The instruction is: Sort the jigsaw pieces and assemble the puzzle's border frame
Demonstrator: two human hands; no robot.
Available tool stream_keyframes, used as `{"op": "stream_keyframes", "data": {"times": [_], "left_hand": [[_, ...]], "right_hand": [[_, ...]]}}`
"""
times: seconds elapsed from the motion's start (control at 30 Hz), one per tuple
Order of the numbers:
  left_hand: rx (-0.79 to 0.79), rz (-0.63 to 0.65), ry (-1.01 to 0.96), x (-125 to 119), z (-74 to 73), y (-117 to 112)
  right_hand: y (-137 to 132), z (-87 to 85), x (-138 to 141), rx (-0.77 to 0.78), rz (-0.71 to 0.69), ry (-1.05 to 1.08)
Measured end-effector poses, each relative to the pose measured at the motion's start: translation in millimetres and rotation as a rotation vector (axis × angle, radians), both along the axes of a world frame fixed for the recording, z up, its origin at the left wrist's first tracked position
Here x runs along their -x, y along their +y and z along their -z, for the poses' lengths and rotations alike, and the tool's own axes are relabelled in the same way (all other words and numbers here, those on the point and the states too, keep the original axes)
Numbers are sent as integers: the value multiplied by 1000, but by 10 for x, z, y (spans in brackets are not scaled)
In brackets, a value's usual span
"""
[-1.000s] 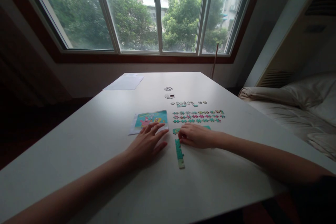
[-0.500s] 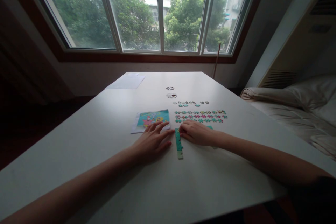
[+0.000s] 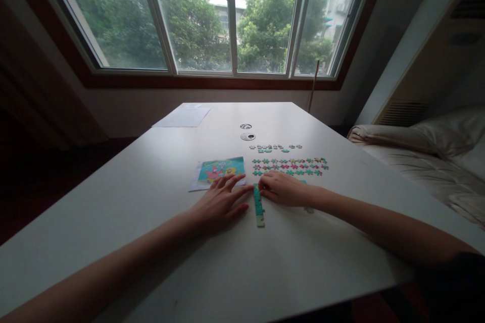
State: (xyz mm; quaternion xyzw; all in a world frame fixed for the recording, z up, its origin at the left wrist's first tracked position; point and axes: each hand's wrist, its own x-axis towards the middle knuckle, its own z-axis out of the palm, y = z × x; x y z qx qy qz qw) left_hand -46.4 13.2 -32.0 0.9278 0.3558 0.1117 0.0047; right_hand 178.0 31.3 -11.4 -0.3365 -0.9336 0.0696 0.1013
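Note:
A joined strip of green puzzle pieces [image 3: 259, 208] lies on the white table [image 3: 151, 202], running toward me. My left hand [image 3: 220, 203] rests flat on the table just left of the strip, fingers stretched out, fingertips near the strip's top end. My right hand [image 3: 282, 189] lies on the other side with its fingers curled, pressing on the strip's top end; another teal run of pieces shows partly under it. Just beyond my left fingers is a colourful reference picture [image 3: 219, 170].
Rows of loose puzzle pieces [image 3: 290, 166] lie beyond my right hand, with a smaller group [image 3: 275, 149] farther back. Two small round lids [image 3: 247, 136] and a sheet of paper [image 3: 184, 115] sit near the far edge. A bed [image 3: 424, 161] stands at right, under windows.
The green strip has slid up and away from me; both hands moved slightly forward and closer together at its top end.

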Motion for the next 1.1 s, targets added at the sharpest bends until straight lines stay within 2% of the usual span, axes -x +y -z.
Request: {"op": "stream_keyframes", "data": {"times": [0.53, 0.7, 0.87, 1.0, 1.1], "left_hand": [[-6, 39, -37, -9, -22, -16], [-12, 87, -73, -3, -48, -37], [40, 272, -111, -27, -161, -147], [107, 359, -94, -60, -258, -242], [152, 392, -109, -89, -283, -281]], "right_hand": [[35, -15, -56, 22, -30, 72], [86, -112, -324, 59, -28, 117], [111, -259, -729, 153, 44, 83], [16, -315, -989, 302, 53, 8], [-87, -298, -1082, 420, 54, -37]]}}
